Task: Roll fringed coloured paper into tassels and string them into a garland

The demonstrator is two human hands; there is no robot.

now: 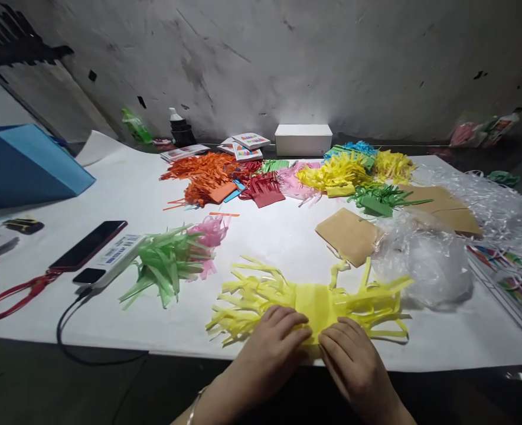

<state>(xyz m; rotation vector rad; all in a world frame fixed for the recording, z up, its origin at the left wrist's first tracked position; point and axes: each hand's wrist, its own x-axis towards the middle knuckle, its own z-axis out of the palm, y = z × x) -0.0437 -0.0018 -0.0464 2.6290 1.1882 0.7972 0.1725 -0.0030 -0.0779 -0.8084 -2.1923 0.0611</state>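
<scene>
A sheet of yellow tissue paper (315, 304) lies near the table's front edge, its left and right ends cut into long fringes and its middle band uncut. At the near edge of that band, my left hand (276, 339) bends its fingers over the paper from the left. My right hand (354, 357) grips the same edge from the right, a short gap away. Both thumbs are mostly hidden under the fingers. To the left lie a green tissue tassel (166, 260) and a pink tassel (210, 233).
Orange (203, 171), red (263, 186) and yellow tassels (338, 174) lie heaped at the back. A phone (90, 243) and a cabled white device (108, 260) sit left. Brown paper (349, 236) and clear plastic (424, 265) are on the right. A white box (303, 140) stands behind.
</scene>
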